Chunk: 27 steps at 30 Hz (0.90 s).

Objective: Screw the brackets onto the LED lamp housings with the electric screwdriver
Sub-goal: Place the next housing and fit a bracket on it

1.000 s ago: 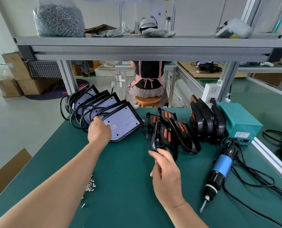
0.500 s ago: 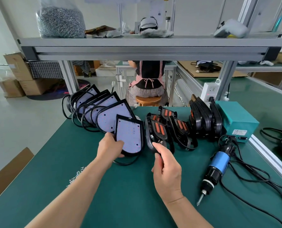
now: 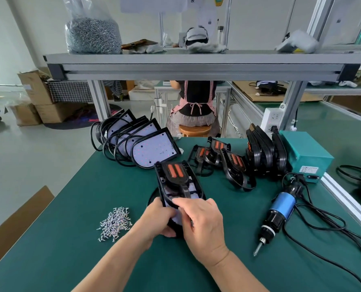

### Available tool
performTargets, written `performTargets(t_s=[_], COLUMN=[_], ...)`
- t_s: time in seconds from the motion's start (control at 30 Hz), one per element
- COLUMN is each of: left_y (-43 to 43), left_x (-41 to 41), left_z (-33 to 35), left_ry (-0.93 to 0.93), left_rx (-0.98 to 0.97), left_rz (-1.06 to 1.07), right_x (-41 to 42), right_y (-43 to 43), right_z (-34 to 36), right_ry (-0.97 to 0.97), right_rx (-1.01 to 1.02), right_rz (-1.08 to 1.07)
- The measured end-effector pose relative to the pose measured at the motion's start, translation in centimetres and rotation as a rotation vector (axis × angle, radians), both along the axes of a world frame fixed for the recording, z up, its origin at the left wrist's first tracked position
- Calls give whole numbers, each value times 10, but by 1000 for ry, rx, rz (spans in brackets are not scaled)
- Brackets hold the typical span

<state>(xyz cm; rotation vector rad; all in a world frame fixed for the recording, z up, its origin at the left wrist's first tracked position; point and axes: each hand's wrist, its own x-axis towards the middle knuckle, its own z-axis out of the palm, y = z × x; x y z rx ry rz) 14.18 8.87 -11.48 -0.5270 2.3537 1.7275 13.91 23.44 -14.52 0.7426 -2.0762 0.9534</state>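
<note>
On the green mat in front of me lies an LED lamp housing [image 3: 194, 191] with a black bracket [image 3: 176, 175] with orange pads laid on top of it. My left hand [image 3: 157, 218] grips the housing's near left edge. My right hand [image 3: 200, 220] holds the near end of the bracket against it. Several more housings [image 3: 154, 150] with coiled cables lean in a row at the back left. Loose brackets [image 3: 232, 163] lie at the back centre. The blue electric screwdriver [image 3: 277, 213] lies untouched to the right. A pile of screws [image 3: 114, 223] sits to the left.
A teal power box [image 3: 306, 154] and a row of black parts [image 3: 263, 150] stand at the back right. Black cables [image 3: 322, 234] trail over the mat on the right. An overhead shelf [image 3: 196, 64] carries a bag of screws [image 3: 92, 32]. A person sits on a stool beyond the bench.
My left hand pulled one housing off the row to the mat in front of me. My right hand brought a bracket from the pile and laid it on that housing.
</note>
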Motion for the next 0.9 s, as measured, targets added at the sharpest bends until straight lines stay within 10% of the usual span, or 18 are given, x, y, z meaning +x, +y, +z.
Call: performTargets(t_s=[0.4,0.73,0.9], left_y=[2,21,23], left_x=[24,22,22], left_z=[-6,-7,-10], left_ry=[95,124,153], left_rx=[418,138,97], left_rz=[-158,6,17], right_x=[35,43,18], right_y=[20,20,26], right_z=[-6,2,6], right_ry=[-3,24,-380], right_rx=[19,-139,-169], right_rz=[-86,10,-203])
